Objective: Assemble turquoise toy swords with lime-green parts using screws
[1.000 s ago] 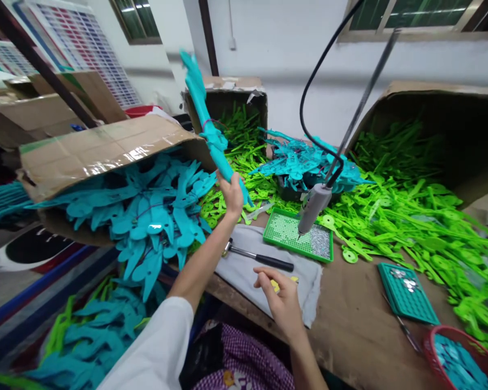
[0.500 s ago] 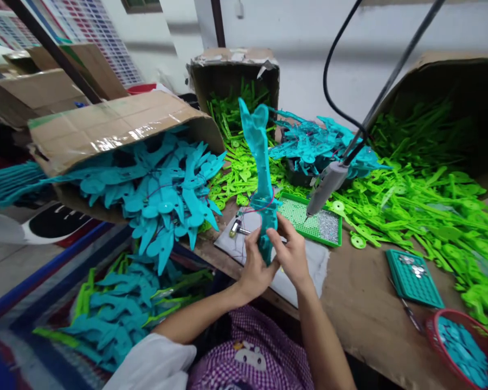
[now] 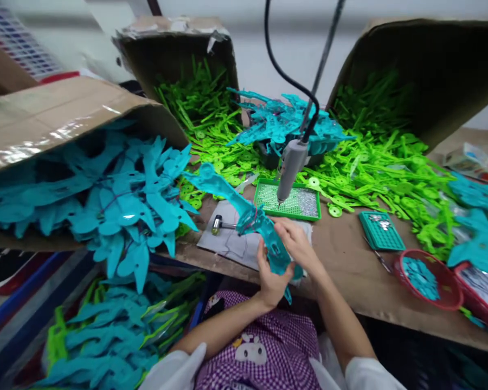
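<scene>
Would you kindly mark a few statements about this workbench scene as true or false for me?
1. Both hands hold a bundle of teal plastic flat parts. True.
2. The small hammer with a black handle is in the right hand. False: it lies on the grey cloth.
3. The hanging grey electric screwdriver is above the green rectangular screw tray. True.
4. The red round basket holds green parts. False: teal pieces.
5. The left hand rests empty on the brown table. False: it grips the bundle.

head cam | worn, looks forward-down | close over brown cardboard-topped workbench (image 3: 350, 271) edge | single view, no overlap
</scene>
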Tool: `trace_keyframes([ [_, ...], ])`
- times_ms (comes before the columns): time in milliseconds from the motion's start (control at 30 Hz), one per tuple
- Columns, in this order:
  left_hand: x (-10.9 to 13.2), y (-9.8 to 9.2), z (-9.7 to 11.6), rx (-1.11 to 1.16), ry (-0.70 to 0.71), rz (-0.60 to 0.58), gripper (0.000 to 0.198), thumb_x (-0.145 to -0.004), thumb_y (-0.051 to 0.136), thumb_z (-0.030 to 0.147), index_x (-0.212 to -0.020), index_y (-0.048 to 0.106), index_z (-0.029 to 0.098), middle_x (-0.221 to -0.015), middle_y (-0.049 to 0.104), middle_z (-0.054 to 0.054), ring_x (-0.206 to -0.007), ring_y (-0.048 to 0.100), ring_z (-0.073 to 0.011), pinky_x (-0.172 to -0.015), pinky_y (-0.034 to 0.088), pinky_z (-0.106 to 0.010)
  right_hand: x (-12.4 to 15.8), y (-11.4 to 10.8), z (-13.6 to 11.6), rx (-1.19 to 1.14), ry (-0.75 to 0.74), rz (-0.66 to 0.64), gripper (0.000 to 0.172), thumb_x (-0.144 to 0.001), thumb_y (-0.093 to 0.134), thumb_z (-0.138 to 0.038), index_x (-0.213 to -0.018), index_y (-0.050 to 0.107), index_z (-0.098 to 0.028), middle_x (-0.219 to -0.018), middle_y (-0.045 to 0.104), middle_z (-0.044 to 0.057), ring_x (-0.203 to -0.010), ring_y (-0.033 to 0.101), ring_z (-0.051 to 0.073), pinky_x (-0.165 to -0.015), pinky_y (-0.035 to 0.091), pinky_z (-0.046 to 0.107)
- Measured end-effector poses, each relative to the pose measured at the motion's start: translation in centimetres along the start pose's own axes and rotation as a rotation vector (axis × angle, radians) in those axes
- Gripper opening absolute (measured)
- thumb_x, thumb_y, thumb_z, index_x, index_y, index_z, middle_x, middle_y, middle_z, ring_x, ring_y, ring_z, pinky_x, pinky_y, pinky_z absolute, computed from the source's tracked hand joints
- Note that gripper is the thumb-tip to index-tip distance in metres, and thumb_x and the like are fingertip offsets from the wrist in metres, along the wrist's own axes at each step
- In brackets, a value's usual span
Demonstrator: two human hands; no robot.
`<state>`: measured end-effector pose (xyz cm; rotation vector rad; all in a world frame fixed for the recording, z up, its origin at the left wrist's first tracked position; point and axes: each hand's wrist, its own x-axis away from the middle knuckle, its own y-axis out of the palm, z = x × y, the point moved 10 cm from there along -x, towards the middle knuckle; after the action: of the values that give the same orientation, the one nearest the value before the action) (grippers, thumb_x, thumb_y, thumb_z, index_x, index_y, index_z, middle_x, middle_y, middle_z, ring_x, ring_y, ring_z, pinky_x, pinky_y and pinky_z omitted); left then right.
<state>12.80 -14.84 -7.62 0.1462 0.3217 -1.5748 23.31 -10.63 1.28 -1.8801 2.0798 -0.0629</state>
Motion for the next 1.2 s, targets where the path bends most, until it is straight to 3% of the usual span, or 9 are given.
trace_keyframes([
  [133,4.3,0.4,-1.8,0.060,0.237,-0.166,0.088,-0.083,0.062,0.040,-0.146,0.002,0.037,-0.140,0.043,-0.014,-0.119,0.057,-0.0284,-0.094,0.053,-0.048,5.1,-0.9,-1.3,0.112,-0.015,0.085,0.029,-0.089,0.052,-0.039,-0.107,0.067,-0.021,-0.100,0.071,0.007,-0.091,0.065,0.019,-0.082,0.051,0.031],
  [300,7.6,-0.4,-3.6,-0.063,0.449,-0.368,0.091,-0.078,0.069,0.029,-0.146,0.010,0.045,-0.128,0.055,-0.010,-0.111,0.062,-0.0325,-0.086,0.058,-0.051,11.4,-2.3,-0.1,0.096,-0.067,0.398,0.024,-0.089,0.050,-0.036,-0.090,0.068,-0.020,-0.076,0.068,0.004,-0.068,0.061,0.016,-0.065,0.050,0.028],
  [400,8.1,0.8,-1.6,-0.010,0.511,-0.500,0.087,-0.078,0.067,0.022,-0.145,0.017,0.043,-0.126,0.059,-0.008,-0.112,0.061,-0.0310,-0.087,0.058,-0.049,15.1,-3.2,2.7,0.111,0.015,0.589,0.026,-0.089,0.048,-0.037,-0.083,0.066,-0.019,-0.072,0.064,0.004,-0.065,0.059,0.016,-0.062,0.049,0.028],
  [567,8.6,5.5,4.8,0.077,0.658,-0.808,0.089,-0.081,0.062,0.021,-0.150,0.007,0.032,-0.138,0.050,-0.013,-0.122,0.054,-0.0289,-0.092,0.056,-0.045,20.5,-6.7,6.6,0.073,0.196,0.878,0.030,-0.089,0.047,-0.044,-0.084,0.063,-0.019,-0.070,0.063,0.002,-0.062,0.058,0.015,-0.059,0.047,0.026],
  [733,5.5,9.7,4.4,-0.024,0.551,-0.877,0.084,-0.082,0.061,0.027,-0.150,0.010,0.028,-0.135,0.050,-0.015,-0.122,0.054,-0.0274,-0.096,0.052,-0.045,17.6,-14.3,5.6,0.174,0.032,0.777,0.072,-0.089,0.015,-0.066,-0.126,0.052,-0.017,-0.112,0.063,0.014,-0.095,0.062,0.024,-0.078,0.051,0.037],
  [800,3.3,10.7,3.4,-0.059,0.493,-0.849,0.081,-0.083,0.061,0.028,-0.149,0.014,0.028,-0.133,0.051,-0.014,-0.122,0.053,-0.0272,-0.099,0.049,-0.047,16.6,-18.9,6.4,0.389,0.129,0.887,0.068,-0.092,0.013,-0.059,-0.134,0.044,-0.015,-0.120,0.060,0.017,-0.105,0.060,0.025,-0.086,0.048,0.040],
  [867,1.0,11.4,2.6,-0.086,0.448,-0.814,0.080,-0.082,0.062,0.028,-0.148,0.016,0.025,-0.137,0.048,-0.014,-0.126,0.049,-0.0281,-0.104,0.044,-0.048,14.5,-21.5,8.5,0.745,0.335,0.809,0.067,-0.092,0.022,-0.058,-0.137,0.042,-0.012,-0.135,0.051,0.020,-0.125,0.047,0.030,-0.103,0.037,0.046],
  [1033,-3.2,12.3,1.1,-0.105,0.314,-0.723,0.077,-0.081,0.063,0.030,-0.145,0.022,0.019,-0.143,0.042,-0.015,-0.132,0.042,-0.0282,-0.110,0.037,-0.046,11.4,-22.8,14.1,1.223,0.645,0.584,0.070,-0.096,0.017,-0.049,-0.139,0.038,0.002,-0.144,0.039,0.027,-0.138,0.030,0.035,-0.110,0.025,0.050],
  [1200,-4.3,12.8,-0.4,-0.081,0.190,-0.712,0.078,-0.079,0.065,0.030,-0.145,0.024,0.018,-0.144,0.042,-0.014,-0.132,0.043,-0.0267,-0.111,0.035,-0.044,8.3,-20.7,15.1,1.274,0.543,0.450,0.063,-0.097,0.021,-0.044,-0.140,0.039,-0.001,-0.144,0.041,0.023,-0.137,0.034,0.030,-0.110,0.027,0.044],
])
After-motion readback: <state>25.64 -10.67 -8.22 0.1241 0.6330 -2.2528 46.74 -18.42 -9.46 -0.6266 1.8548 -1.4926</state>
